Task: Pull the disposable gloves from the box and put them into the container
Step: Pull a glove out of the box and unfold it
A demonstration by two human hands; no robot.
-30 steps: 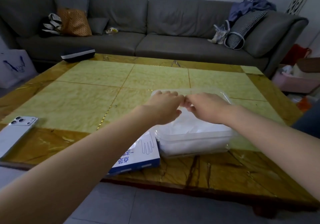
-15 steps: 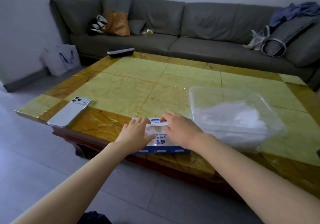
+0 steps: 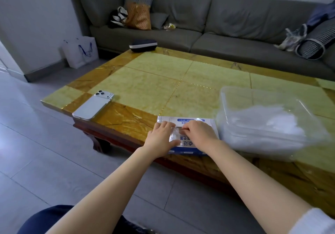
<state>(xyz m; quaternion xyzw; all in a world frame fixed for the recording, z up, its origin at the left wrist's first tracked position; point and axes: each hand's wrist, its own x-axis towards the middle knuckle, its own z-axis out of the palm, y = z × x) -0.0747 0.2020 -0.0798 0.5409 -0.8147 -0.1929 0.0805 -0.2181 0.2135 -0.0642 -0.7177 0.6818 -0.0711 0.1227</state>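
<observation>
many gloves (image 3: 268, 119) piled in container (image 3: 224, 107); task seems partway. left hand (image 3: 161, 136) flat, pressing box (image 3: 192, 120) on table (image 3: 163, 81); right hand (image 3: 199, 134) pinches next glove (image 3: 174, 136) at box slot.

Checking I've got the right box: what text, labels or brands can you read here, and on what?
Glove box: large blue Chinese characters, upside down, partly under the left hand and right hand; not reliably readable.
Blue strip on its far edge: print too small.
White bag on the floor: blue script logo, blurred.
</observation>
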